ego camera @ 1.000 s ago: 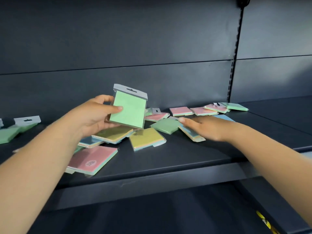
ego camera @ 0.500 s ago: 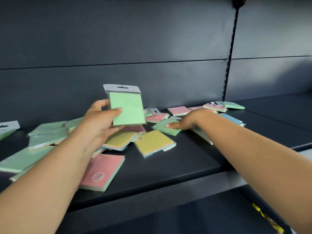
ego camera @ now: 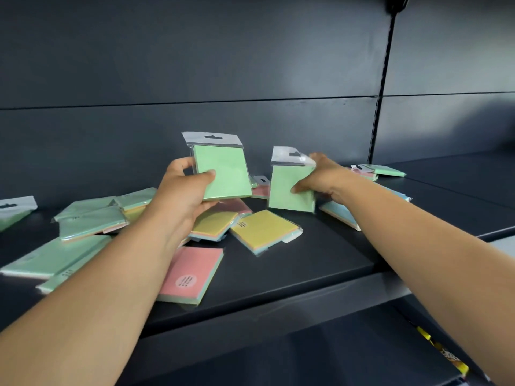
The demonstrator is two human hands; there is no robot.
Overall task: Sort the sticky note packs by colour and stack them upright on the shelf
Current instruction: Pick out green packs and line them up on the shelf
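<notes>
our left hand (ego camera: pixel 181 196) pinching a green sticky note pack (ego camera: pixel 223 174) upright above the yellow pack (ego camera: pixel 264 231) (lying flat on the shelf (ego camera: pixel 292 268)), our right hand (ego camera: pixel 323 179) gripping a second green pack (ego camera: pixel 288 190) just right of it, lower edge near the shelf

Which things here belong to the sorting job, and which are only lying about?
Job:
left hand holding green pack
right hand holding second green pack
yellow pack
pink pack
shelf

Lying about:
yellow item on the lower level, too blurred to identify

Both arms are bare, with no sleeves. The left hand (ego camera: pixel 181 196) and right hand (ego camera: pixel 323 179) wear no gloves, rings or watch.
</notes>
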